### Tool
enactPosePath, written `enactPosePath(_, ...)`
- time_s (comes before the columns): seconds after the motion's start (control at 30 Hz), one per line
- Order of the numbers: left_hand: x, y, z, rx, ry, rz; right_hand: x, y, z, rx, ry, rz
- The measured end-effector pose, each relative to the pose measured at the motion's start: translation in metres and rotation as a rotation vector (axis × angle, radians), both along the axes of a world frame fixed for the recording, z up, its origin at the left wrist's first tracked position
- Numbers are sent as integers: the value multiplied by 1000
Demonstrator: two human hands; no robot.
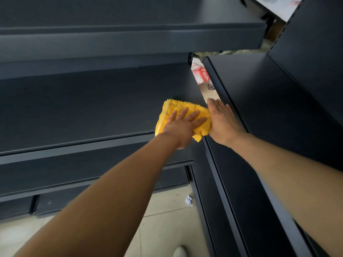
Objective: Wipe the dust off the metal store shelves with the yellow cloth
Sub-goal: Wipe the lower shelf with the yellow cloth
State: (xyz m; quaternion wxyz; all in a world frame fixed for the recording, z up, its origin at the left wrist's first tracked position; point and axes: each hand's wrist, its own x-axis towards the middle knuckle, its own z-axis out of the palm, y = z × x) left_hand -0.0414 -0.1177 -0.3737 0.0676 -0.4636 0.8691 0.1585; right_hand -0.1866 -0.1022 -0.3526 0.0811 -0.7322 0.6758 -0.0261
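Head view: dark metal shelves (83, 104), tiled floor (167, 212).

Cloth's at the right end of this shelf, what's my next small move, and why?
Probably slide the cloth leftward along the shelf: the left hand presses it flat at the right end, the surface stretches away left, and the right hand rests on the neighbouring shelf.
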Motion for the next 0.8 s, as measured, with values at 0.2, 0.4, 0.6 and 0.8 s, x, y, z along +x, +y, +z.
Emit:
enactPosePath(0.2, 92, 10, -7, -9, -4, 69, 51, 8, -2, 36, 10, 30)
enactPosePath(0.4, 186, 24, -10, 0, -18, 161, 110, 20, -7, 50, 19, 37)
enactPosePath(0.6, 275, 40, -12, 10, 1, 288, 172, 30, -7, 72, 5, 54)
enactPosePath(0.8, 319, 48, -10, 53, 55, 440, 210, 36, -10, 57, -12, 78)
